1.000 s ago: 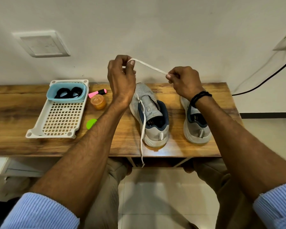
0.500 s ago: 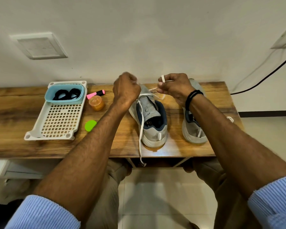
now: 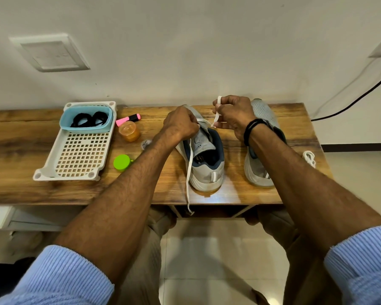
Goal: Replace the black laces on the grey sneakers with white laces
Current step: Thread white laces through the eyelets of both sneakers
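Note:
Two grey sneakers stand on the wooden table, heels toward me. Over the left sneaker point(image 3: 207, 170) my left hand point(image 3: 180, 124) is curled at the eyelets and pinches the white lace point(image 3: 188, 172). One end of that lace trails down past the table's front edge. My right hand point(image 3: 234, 113) pinches the other end of the lace just above the shoe's toe side. The right sneaker point(image 3: 259, 170) sits partly under my right forearm. The black laces point(image 3: 89, 118) lie coiled in a blue tub point(image 3: 86, 128). A second white lace point(image 3: 309, 158) lies bundled at the table's right edge.
A white perforated tray point(image 3: 75, 159) holds the blue tub at the left. A pink highlighter point(image 3: 128, 118), an orange jar point(image 3: 129, 130) and a green cap point(image 3: 121, 162) lie between tray and shoes. A black cable point(image 3: 350, 102) runs along the wall at right.
Both hands dropped from above the table to the left sneaker's eyelets, bringing the stretched white lace down with them. The right hand's lace end now loops upright.

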Motion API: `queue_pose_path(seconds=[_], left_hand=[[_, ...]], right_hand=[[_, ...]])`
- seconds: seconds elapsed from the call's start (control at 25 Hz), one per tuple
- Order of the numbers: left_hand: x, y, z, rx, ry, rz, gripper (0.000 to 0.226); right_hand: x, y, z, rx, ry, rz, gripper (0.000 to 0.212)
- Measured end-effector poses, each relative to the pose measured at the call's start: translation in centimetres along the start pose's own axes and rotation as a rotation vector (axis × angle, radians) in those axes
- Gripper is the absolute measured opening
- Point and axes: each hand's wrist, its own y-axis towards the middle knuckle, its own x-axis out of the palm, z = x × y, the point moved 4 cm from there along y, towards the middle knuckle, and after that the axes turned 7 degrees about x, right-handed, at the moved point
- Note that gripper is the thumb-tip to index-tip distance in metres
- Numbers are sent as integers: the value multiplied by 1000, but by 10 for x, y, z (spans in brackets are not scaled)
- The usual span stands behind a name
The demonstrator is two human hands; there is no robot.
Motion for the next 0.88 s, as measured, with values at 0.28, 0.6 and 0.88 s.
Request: queue_pose_path(seconds=[0.28,0.6,0.88], left_hand=[[0,1,-2,-23,21,12,16],[8,-5,-1,61,204,-230,28],[2,-3,-5,-6,72,-123,43]], right_hand=[[-1,-4,-7,-63,-17,-9,11],[4,1,7,155,95,-124,17],[6,7,8,-279,-1026,168,32]])
